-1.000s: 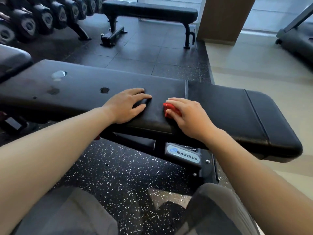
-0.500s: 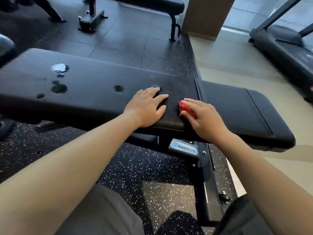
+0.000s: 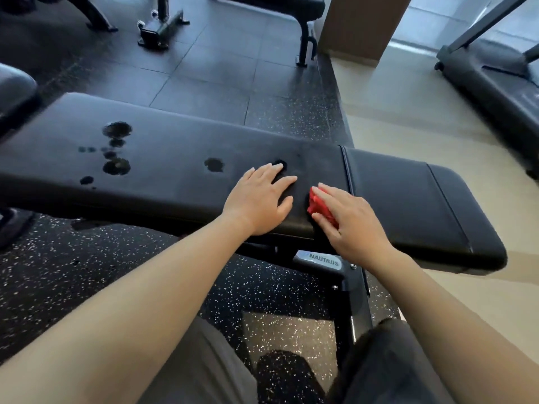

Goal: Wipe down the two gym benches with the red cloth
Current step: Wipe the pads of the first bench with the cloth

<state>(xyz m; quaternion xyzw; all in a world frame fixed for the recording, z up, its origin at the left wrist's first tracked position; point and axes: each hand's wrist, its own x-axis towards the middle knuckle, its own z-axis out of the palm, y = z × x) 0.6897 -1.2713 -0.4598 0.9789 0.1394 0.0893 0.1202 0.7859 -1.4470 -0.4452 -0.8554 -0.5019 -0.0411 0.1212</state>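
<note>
Now the left hand [image 3: 258,199] lies flat on the black pad of the near bench [image 3: 175,170], fingers straight and slightly spread, their tips at the edge of a small dark wet spot [image 3: 279,164]. That is the same place it held half a second ago. Just to its right, the right hand [image 3: 350,223] covers the bunched red cloth [image 3: 319,207]: its fingers curve over the top and the thumb is tucked against the cloth's near side, holding it down on the pad. The cloth sits close to the pad's near edge, a little left of the seam [image 3: 347,170], about where it was in both earlier views. The hands have hardly moved. What differs is the view, which now looks more steeply down, so more of the speckled floor [image 3: 73,272] and the frame's label [image 3: 323,259] shows. The dumbbell rack seen a second ago is out of the picture. More wet patches [image 3: 116,166] are spread along the left part of the pad, and the largest, pale and shiny before, now looks dark. The far bench [image 3: 280,4] is cut off by the top edge, and a treadmill [image 3: 495,83] stands to the right.
</note>
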